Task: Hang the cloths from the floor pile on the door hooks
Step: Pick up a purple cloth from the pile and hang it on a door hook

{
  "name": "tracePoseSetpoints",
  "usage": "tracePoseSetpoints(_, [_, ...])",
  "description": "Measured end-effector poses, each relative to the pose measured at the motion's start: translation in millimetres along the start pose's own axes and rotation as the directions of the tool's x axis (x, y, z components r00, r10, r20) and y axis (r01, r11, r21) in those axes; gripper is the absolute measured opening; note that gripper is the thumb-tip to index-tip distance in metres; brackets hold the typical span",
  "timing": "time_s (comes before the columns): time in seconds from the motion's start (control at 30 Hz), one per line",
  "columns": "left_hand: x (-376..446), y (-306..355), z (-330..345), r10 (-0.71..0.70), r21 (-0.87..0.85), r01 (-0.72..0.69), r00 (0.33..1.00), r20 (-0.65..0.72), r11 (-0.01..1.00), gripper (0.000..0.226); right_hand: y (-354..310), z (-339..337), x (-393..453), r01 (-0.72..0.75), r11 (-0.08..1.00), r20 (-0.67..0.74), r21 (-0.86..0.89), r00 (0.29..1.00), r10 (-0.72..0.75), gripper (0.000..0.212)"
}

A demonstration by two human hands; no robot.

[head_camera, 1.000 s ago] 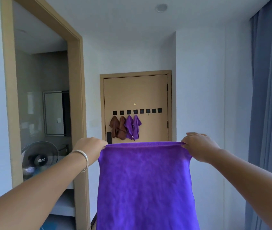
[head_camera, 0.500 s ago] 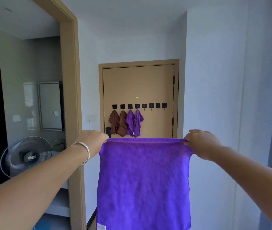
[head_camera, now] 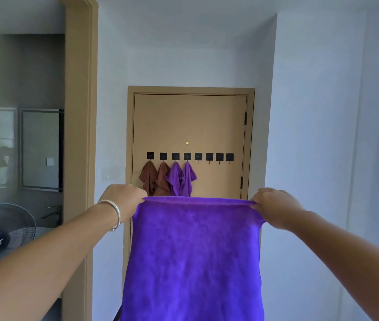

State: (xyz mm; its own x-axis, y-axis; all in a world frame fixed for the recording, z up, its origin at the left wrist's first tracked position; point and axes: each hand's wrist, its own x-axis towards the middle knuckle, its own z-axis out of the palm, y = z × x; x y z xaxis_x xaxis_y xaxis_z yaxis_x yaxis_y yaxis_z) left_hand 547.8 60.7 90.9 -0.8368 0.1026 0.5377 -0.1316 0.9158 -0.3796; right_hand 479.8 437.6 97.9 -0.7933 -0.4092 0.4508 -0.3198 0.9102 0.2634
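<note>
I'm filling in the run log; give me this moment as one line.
held: purple cloth, top corners pinched by left hand and right hand | hooks: four filled, four free | phase: carrying to door

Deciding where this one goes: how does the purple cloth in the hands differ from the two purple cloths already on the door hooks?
The held purple cloth is spread flat, its top corners pinched by the left hand and right hand; the hung purple cloths droop bunched, each from one hook. The held one is away from the door; the hung ones lie against it. All look the same purple.
</note>
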Motion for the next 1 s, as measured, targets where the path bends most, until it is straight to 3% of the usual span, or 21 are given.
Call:
tracePoseSetpoints(0.43, [87.8, -27.7, 90.0, 0.026, -0.055, -0.024, 0.999, 0.042, 0.998, 0.027, -19.4, 65.6, 110.6, -0.049, 0.999, 0.034, 0.003, 0.998, 0.049, 0.029])
tracePoseSetpoints(1.0, [284.5, -11.8, 198.6, -0.002, -0.025, 0.004, 0.997, 0.082, 1.0, 0.026, 50.0, 181.4, 315.7, -0.061, 0.997, -0.058, 0.052, 0.996, 0.064, 0.029])
